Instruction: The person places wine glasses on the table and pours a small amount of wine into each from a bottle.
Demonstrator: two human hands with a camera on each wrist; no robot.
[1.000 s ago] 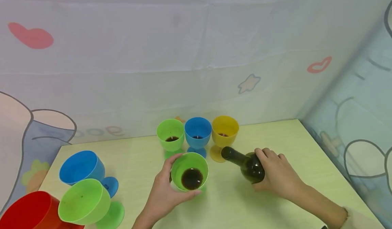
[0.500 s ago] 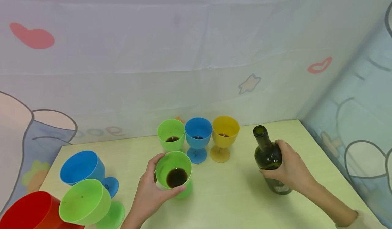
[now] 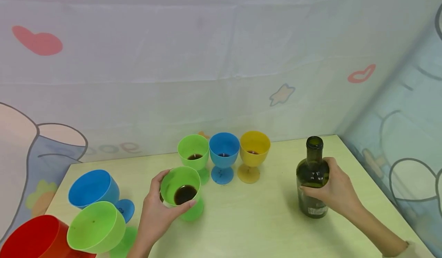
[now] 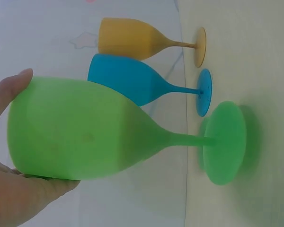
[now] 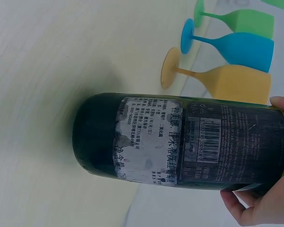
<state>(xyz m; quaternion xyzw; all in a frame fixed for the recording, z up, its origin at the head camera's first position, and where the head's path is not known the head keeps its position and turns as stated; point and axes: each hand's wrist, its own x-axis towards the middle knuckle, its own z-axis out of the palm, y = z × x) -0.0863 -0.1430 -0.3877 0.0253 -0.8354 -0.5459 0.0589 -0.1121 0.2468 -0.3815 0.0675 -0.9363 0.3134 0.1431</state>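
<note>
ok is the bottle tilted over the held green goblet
No, in the head view the right hand holds the bottle upright, off to the right of the held green goblet.

Fingers (image 4: 10, 91) grip green goblet (image 4: 80, 130); blue goblet (image 4: 130, 79) behind.

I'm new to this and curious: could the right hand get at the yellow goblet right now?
Probably not just yet: the right hand is holding the green bottle. With that let go, the way looks free: nothing shows between bottle and yellow goblet.

Pale table (image 3: 248, 231); three-goblet row (image 3: 224, 162) at back, goblet cluster (image 3: 96, 227) at left.
</note>
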